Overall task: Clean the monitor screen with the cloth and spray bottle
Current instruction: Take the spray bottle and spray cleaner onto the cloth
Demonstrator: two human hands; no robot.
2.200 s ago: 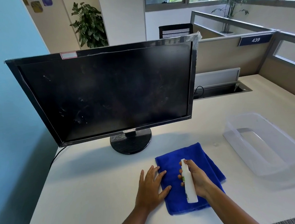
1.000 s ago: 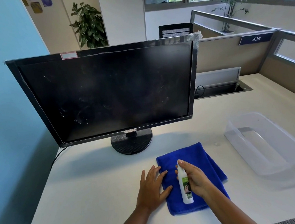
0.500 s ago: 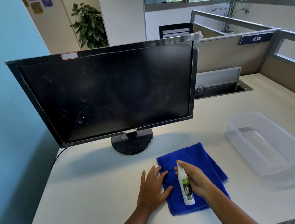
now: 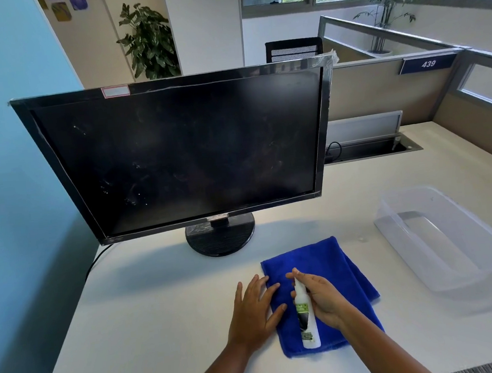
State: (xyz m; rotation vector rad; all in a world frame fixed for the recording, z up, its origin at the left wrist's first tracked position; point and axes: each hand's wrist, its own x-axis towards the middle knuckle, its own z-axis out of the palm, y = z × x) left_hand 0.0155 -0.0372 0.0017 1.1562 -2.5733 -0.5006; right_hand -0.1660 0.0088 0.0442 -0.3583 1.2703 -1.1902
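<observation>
A black monitor [image 4: 182, 153] with a smudged, speckled screen stands on a round base at the back of the white desk [image 4: 162, 327]. In front of it lies a folded blue cloth [image 4: 335, 264]. My left hand [image 4: 254, 313] lies flat with fingers spread, pressing the cloth's left edge. My right hand [image 4: 323, 298] grips a small white spray bottle [image 4: 305, 315] with a green and black label, held over the cloth with its nozzle pointing away from me and my index finger on top of the nozzle.
A clear plastic tub [image 4: 440, 243] sits on the desk to the right. A cable tray slot [image 4: 369, 148] lies behind the monitor's right side. A blue wall [image 4: 6, 147] borders the desk on the left, and partition panels [image 4: 379, 94] stand behind.
The bottle has turned in my right hand so its label now faces up, and the hand has shifted slightly left over the cloth. My left hand has stayed on the cloth.
</observation>
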